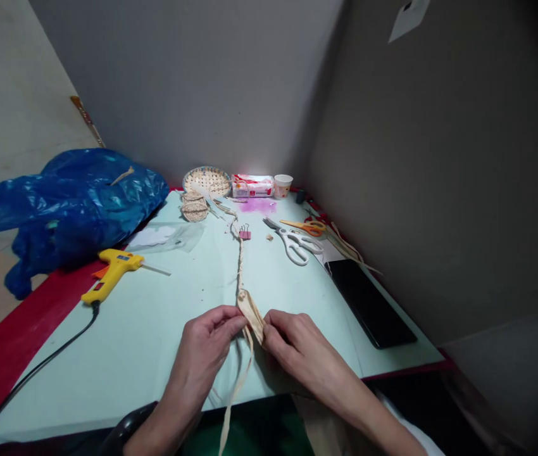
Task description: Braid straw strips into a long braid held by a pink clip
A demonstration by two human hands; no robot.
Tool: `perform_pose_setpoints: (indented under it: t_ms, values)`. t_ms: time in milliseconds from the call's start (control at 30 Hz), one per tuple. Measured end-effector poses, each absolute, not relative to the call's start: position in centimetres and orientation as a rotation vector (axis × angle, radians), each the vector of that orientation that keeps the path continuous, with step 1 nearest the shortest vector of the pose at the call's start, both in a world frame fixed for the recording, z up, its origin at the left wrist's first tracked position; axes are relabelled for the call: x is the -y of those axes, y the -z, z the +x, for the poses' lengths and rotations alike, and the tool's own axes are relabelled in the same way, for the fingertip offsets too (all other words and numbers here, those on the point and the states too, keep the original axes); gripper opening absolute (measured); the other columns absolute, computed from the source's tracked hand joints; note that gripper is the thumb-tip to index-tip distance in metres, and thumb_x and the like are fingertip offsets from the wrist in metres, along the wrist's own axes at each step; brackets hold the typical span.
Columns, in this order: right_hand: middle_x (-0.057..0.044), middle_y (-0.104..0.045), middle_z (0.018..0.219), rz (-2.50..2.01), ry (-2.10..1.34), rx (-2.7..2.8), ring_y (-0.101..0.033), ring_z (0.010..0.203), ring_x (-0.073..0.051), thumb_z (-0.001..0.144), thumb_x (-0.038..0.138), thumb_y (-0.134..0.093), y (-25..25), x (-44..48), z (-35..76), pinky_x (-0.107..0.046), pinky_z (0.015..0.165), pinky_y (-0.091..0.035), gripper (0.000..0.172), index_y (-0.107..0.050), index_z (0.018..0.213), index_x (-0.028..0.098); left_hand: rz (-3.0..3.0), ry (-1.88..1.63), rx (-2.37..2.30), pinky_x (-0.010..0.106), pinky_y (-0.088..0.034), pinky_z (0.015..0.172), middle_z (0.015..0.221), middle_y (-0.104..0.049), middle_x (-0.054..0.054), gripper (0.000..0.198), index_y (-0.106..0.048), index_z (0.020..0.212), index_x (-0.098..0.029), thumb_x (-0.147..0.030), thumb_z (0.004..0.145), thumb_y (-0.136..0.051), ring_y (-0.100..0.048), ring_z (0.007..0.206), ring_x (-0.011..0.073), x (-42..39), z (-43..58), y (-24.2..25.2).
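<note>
A thin braided straw cord (239,263) runs down the pale green table sheet (155,316) from a pink binder clip (245,234) to my hands. At its near end the pale straw strips (252,310) fan out. My left hand (207,342) pinches these strips from the left, fingers closed. My right hand (297,348) pinches them from the right, fingers closed too. Loose strip ends (233,399) hang down over the table's front edge between my forearms.
A yellow glue gun (110,273) with a black cable lies at the left, beside a blue plastic bag (64,202). White scissors (295,244), orange scissors (307,226) and a black phone (368,301) lie right. Woven straw discs (195,206), a woven basket (207,180), a packet (252,185) and a cup (282,185) stand at the back.
</note>
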State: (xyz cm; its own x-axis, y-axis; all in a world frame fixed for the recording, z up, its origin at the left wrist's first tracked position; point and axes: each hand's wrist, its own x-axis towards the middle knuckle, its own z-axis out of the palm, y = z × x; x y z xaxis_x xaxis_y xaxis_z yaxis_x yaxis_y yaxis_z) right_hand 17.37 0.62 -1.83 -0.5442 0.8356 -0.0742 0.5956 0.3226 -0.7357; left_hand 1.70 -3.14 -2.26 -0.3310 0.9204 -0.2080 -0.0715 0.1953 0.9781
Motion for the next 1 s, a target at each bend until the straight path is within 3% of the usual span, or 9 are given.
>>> perform_pose_setpoints:
  t_ms: [133, 267, 333, 500, 600, 800, 1000]
  values:
    - [0.003, -0.048, 0.056, -1.313, -0.927, 2.355, -0.039, 0.052, -0.01, 0.095, 0.032, -0.037, 1.5, -0.5, 17.6, -0.025, 0.053, -0.025, 0.031, -0.047, 0.068, 0.019, 0.822, -1.249, -1.468, 0.018, -0.025, 0.04, 0.043, -0.042, -0.008, 0.021, -0.066, 0.064, -0.016, -0.035, 0.067, -0.072, -0.03, 0.039, 0.0051, 3.2, 1.6, 2.5]
    - [-0.001, -0.061, 0.077, -1.19, -0.854, 2.259, -0.051, 0.068, -0.014, 0.088, 0.038, -0.053, 0.7, -1.6, 17.6, -0.024, 0.063, -0.034, 0.019, -0.058, 0.088, 0.019, 0.851, -1.264, -1.439, 0.018, -0.033, 0.046, 0.058, -0.057, -0.003, 0.022, -0.064, 0.063, -0.015, -0.035, 0.068, -0.072, -0.044, 0.05, 0.0076, 3.3, 1.6, 2.4]
    - [-0.001, -0.062, 0.081, -1.055, -0.955, 2.223, -0.053, 0.073, -0.014, 0.085, 0.034, -0.058, 0.6, -2.3, 17.0, -0.024, 0.065, -0.037, 0.017, -0.06, 0.089, 0.018, 0.873, -1.266, -1.422, 0.018, -0.036, 0.05, 0.062, -0.059, -0.002, 0.02, -0.065, 0.065, -0.015, -0.034, 0.068, -0.072, -0.048, 0.056, 0.009, 3.3, 1.5, 2.4]
    - [-0.001, -0.06, 0.07, -0.987, -1.407, 2.01, -0.05, 0.063, -0.011, 0.085, 0.027, -0.052, 1.7, -3.6, 15.8, -0.022, 0.058, -0.037, 0.016, -0.061, 0.08, 0.014, 0.889, -1.204, -1.434, 0.018, -0.028, 0.044, 0.048, -0.043, -0.008, 0.017, -0.066, 0.073, -0.015, -0.033, 0.072, -0.068, -0.034, 0.046, 0.0068, 3.3, 1.3, 2.5]
    - [0.0, -0.058, 0.07, -0.933, -1.589, 1.877, -0.048, 0.061, -0.01, 0.084, 0.029, -0.054, 2.4, -3.9, 15.9, -0.021, 0.056, -0.037, 0.017, -0.06, 0.082, 0.013, 0.899, -1.176, -1.453, 0.018, -0.031, 0.047, 0.046, -0.037, -0.009, 0.015, -0.066, 0.076, -0.016, -0.031, 0.074, -0.066, -0.032, 0.045, 0.0068, 3.4, 1.3, 2.3]
    - [-0.001, -0.059, 0.071, -0.972, -1.461, 1.968, -0.049, 0.064, -0.011, 0.084, 0.027, -0.054, 2.4, -3.7, 15.8, -0.021, 0.058, -0.038, 0.015, -0.061, 0.082, 0.014, 0.937, -1.181, -1.463, 0.019, -0.041, 0.063, 0.067, -0.062, -0.001, 0.021, -0.066, 0.076, -0.014, -0.034, 0.07, -0.07, -0.054, 0.066, 0.0117, 3.4, 1.3, 1.9]
    - [0.0, -0.057, 0.068, -1.014, -1.374, 2.054, -0.048, 0.062, -0.01, 0.082, 0.025, -0.054, 2.1, -3.6, 15.6, -0.021, 0.057, -0.036, 0.012, -0.06, 0.079, 0.014, 0.951, -1.167, -1.481, 0.02, -0.041, 0.062, 0.066, -0.063, -0.002, 0.021, -0.066, 0.076, -0.015, -0.034, 0.07, -0.068, -0.055, 0.065, 0.0124, 3.3, 1.3, 2.3]
